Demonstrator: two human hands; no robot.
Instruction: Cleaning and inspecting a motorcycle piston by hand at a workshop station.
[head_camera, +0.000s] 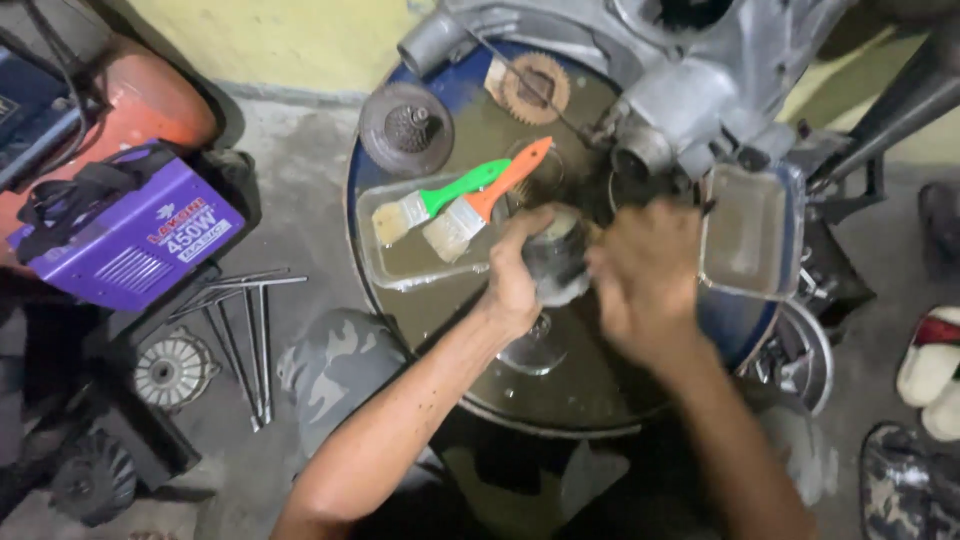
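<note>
- The left hand (518, 275) wraps around a small round metal part (556, 262), its grip closed on the side of it, holding it just above the oily surface (560, 395) of an upturned drum.
- The right hand (645, 275) sits against the other side of the same part; it is blurred, so I cannot tell whether its grip is closed on the part or only rubbing it.
- The step in hand looks like cleaning or working over this part by hand (the blur suggests a quick twisting or wiping motion, though that is a judgement).
- Just beside the left hand, a shallow clear tray (395, 265) of murky liquid carries two paintbrushes: a green-handled brush (440, 200) and an orange-handled brush (485, 200), bristles down in the tray, handles pointing up and to the right.
- A second clear tray (745, 235) lies to the right of the right hand, close under a grey engine casing (690, 70).
- Further back on the surface are a dark round clutch-like piece (406, 128) and a rusty gear (535, 88).
- The next move would call for a steady hold with the left hand while the right frees itself for a brush, both being near.
- On the floor at left lie a purple box-shaped machine (130, 235) and some long T-handled wrenches (240, 330).
</note>
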